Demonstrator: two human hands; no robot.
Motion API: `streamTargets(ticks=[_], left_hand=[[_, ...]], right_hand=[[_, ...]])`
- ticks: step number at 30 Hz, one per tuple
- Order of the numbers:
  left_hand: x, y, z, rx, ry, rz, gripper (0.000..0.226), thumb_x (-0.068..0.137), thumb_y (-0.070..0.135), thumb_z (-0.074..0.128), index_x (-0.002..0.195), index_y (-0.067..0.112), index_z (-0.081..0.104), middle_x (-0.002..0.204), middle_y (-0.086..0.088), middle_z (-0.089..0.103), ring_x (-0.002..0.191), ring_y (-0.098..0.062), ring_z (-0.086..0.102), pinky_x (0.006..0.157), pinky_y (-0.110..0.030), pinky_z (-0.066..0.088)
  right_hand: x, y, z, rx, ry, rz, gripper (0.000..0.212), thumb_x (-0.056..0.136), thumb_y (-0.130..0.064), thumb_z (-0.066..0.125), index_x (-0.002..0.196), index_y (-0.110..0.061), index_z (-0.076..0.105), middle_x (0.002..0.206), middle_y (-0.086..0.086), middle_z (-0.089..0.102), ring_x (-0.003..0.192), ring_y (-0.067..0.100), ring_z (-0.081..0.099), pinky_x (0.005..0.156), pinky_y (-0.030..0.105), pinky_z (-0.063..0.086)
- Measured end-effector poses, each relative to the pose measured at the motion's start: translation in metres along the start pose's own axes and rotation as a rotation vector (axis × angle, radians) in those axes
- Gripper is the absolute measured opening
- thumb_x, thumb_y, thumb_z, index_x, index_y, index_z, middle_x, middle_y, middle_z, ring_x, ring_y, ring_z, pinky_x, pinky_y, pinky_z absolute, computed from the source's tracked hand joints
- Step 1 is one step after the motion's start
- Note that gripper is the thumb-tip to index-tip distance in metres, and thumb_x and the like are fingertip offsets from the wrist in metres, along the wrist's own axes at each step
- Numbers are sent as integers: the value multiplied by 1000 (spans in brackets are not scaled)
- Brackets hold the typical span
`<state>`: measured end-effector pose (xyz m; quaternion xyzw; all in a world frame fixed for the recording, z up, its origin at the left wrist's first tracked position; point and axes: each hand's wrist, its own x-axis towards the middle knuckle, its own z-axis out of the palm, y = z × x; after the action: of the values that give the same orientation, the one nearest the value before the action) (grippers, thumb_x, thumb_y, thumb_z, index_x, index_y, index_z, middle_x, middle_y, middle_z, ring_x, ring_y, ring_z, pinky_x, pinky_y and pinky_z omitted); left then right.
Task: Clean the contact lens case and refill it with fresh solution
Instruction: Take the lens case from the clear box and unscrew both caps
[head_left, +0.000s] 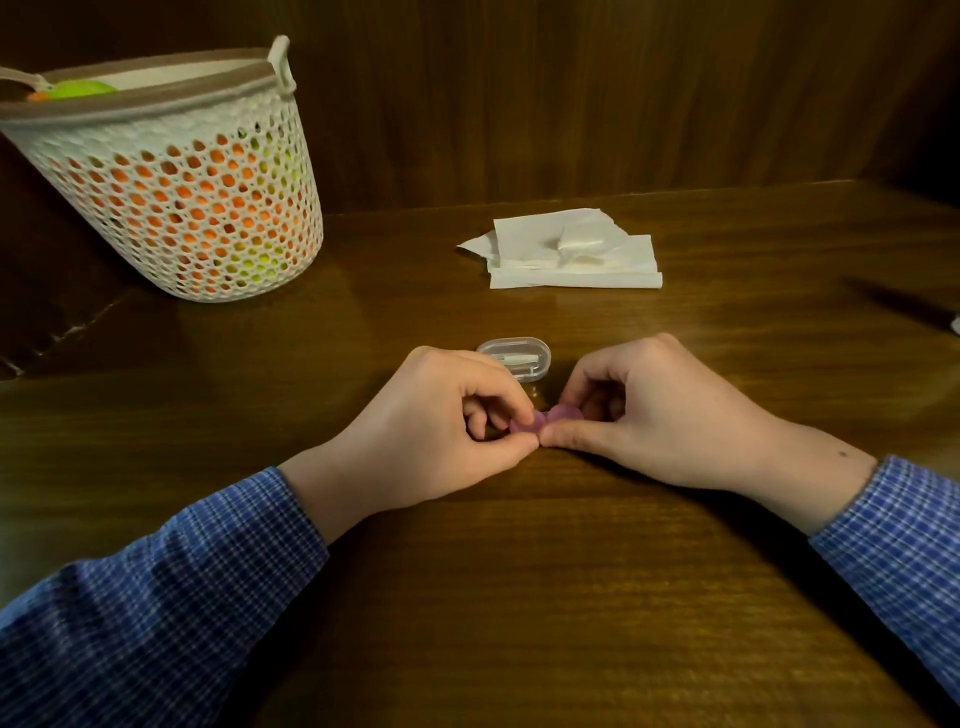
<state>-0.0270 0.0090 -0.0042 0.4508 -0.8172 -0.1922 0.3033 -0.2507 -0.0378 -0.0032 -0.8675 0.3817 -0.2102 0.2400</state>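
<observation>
Both hands, left hand (436, 436) and right hand (644, 415), pinch the purple contact lens case (545, 418) on the table (519, 597), apparently about to unscrew its caps, needing a firm counter-twist

glossy wooden table (519, 597) – matt white paper tissues (571, 254), perforated plastic basket (176, 208), clear plastic box (519, 356).

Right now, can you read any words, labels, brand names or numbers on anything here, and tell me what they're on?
None can be read.
Purple lens case, pinched by both hands: no print shows.
Clear plastic box: no label visible.
Tissues: blank.
White basket: no lettering.
</observation>
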Motion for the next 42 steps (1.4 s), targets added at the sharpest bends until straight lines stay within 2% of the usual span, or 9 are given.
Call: streamTargets(ticks=[3, 8, 16, 24, 37, 42], left_hand=[[0, 2, -2, 8, -17, -10, 13, 85, 21, 82, 97, 18, 83, 100, 10, 78, 95, -1, 71, 77, -17, 58], [2, 5, -4, 31, -37, -24, 12, 86, 21, 81, 97, 20, 84, 101, 13, 78, 97, 3, 70, 85, -21, 59], [2, 7, -5, 22, -56, -47, 9, 86, 21, 81, 94, 21, 84, 100, 13, 77, 97, 1, 71, 86, -24, 60], [1, 8, -4, 42, -62, -16, 9, 87, 20, 81, 94, 18, 84, 100, 11, 78, 96, -1, 71, 83, -26, 61], [2, 7, -6, 34, -81, 0, 10, 87, 14, 80, 96, 14, 83, 105, 9, 78, 100, -2, 72, 88, -30, 61], [-1, 7, -5, 41, -51, 17, 10, 86, 15, 81, 96, 14, 83, 105, 7, 78, 100, -2, 72, 89, -30, 60]], right_hand=[[1, -2, -1, -10, -21, -21, 38, 70, -66, 68, 84, -31, 75, 71, -16, 69, 77, -2, 64, 59, 11, 48], [5, -1, -4, -27, -63, -77, 31, 77, -55, 75, 85, -25, 74, 70, -15, 67, 72, -3, 63, 56, 11, 46], [13, 6, -7, -10, -129, -134, 27, 80, -51, 77, 84, -25, 72, 73, -10, 71, 68, 7, 65, 54, 17, 48], [16, 10, -9, 45, -171, -176, 20, 82, -41, 81, 83, -22, 72, 73, -11, 72, 65, 4, 65, 54, 14, 46], [13, 9, -9, 17, -215, -208, 20, 86, -40, 78, 89, -21, 72, 76, -8, 71, 69, 9, 65, 55, 14, 46], [9, 11, -7, 19, -191, -182, 18, 87, -44, 77, 89, -27, 72, 76, -9, 70, 71, 8, 65, 56, 13, 46]])
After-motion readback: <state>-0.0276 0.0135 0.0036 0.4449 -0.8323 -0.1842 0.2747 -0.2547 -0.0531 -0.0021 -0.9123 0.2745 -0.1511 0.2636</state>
